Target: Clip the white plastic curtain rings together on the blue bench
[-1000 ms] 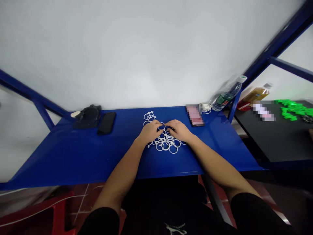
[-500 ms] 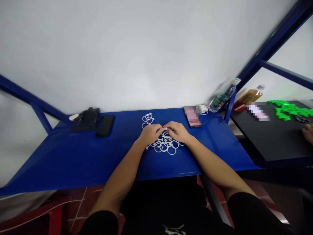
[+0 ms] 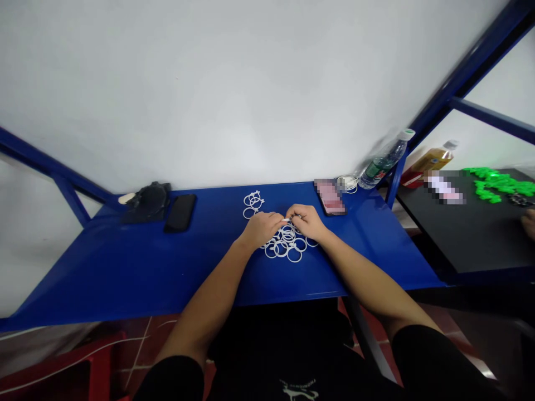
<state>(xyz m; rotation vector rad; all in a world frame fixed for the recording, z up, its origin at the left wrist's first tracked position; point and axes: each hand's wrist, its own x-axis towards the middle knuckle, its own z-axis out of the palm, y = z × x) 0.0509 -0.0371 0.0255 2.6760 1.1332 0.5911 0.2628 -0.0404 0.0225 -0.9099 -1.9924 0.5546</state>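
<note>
Between my two hands is a small white plastic ring, mostly hidden by the fingers, with a white bit of it showing at the fingertips. My left hand [image 3: 263,228] pinches it from the left, fingers pressed together. From the right, my right hand [image 3: 307,221] grips it with bent fingers and thumb. Beneath and in front of the hands lies a loose pile of white rings [image 3: 282,249], each with a small knob or tab. A smaller group of white rings [image 3: 251,213] lies beyond my left hand.
On the blue table [image 3: 137,267] lie a black phone [image 3: 180,213] and a black plastic bag [image 3: 148,201]. At the back right are a pixelated phone [image 3: 331,197], a white cable [image 3: 350,184] and a water bottle [image 3: 382,162]. Green pieces [image 3: 497,182] and someone's hand [image 3: 529,221] are at the black table.
Both hands have drawn together around the ring, which was seen open between them a second ago. It has turned, and now only a small bit shows. The right fingers are more bent.
</note>
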